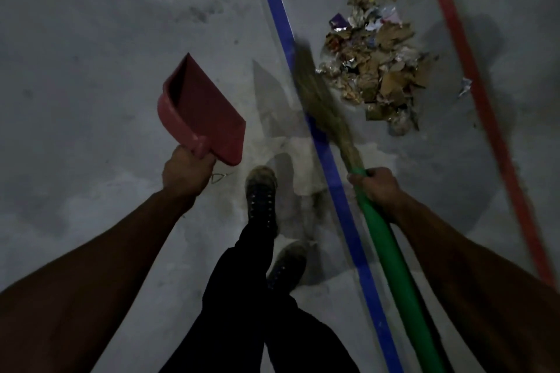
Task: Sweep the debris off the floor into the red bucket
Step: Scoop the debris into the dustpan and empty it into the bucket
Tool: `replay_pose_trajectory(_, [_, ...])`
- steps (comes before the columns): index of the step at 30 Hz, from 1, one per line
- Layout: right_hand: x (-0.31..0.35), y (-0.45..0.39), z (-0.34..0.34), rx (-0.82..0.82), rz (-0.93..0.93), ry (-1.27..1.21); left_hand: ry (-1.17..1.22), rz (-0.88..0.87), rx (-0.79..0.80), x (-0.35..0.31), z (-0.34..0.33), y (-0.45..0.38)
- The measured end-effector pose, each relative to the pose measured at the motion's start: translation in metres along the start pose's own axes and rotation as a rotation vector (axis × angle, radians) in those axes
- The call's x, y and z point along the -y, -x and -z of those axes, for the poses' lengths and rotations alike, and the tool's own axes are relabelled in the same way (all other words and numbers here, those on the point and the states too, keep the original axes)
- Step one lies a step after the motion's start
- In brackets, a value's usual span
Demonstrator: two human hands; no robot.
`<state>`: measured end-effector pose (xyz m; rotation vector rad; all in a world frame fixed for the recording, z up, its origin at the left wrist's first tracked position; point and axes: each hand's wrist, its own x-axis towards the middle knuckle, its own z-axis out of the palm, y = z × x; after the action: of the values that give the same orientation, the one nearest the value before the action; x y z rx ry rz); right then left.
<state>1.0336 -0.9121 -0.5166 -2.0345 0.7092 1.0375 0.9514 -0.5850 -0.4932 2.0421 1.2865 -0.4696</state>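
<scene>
My left hand point(185, 171) grips the short handle of a red plastic dustpan point(202, 109), held up off the floor with its mouth tilted away from me. My right hand point(377, 188) is closed around the green handle point(391, 263) of a broom. Its straw bristles point(315, 94) are blurred and reach the floor just left of a debris pile point(375, 70) of brown leaves, torn paper and shiny wrappers. No red bucket is in view.
A blue line point(283, 30) and a red line point(463, 48) run across the grey concrete floor, either side of the pile. My two dusty shoes point(262, 194) stand between my arms. A stray scrap point(465, 86) lies by the red line.
</scene>
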Motion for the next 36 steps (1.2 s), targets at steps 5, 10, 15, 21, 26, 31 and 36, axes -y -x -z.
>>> replay_pose_trajectory(5, [0.026,0.037,0.009,0.016,0.116,-0.063,0.053,0.001,0.001,-0.018,0.016,0.012])
replay_pose_trajectory(10, [0.084,0.058,-0.005,0.087,0.181,-0.228,0.083,-0.04,-0.007,-0.06,0.038,-0.009])
replay_pose_trajectory(15, [0.165,0.028,-0.03,0.166,0.175,-0.421,0.081,-0.093,-0.006,-0.107,0.05,-0.072])
replay_pose_trajectory(21, [0.29,-0.052,-0.074,0.159,0.178,-0.517,0.022,-0.085,0.05,-0.163,0.056,-0.178])
replay_pose_trajectory(26, [0.395,-0.114,-0.115,0.128,0.172,-0.521,-0.012,-0.101,0.088,-0.203,0.063,-0.247])
replay_pose_trajectory(31, [0.453,-0.161,-0.139,0.143,0.073,-0.552,-0.035,-0.132,0.089,-0.235,0.067,-0.29])
replay_pose_trajectory(36, [0.428,-0.186,-0.125,0.032,-0.166,-0.805,-0.056,-0.188,0.11,-0.252,0.065,-0.309])
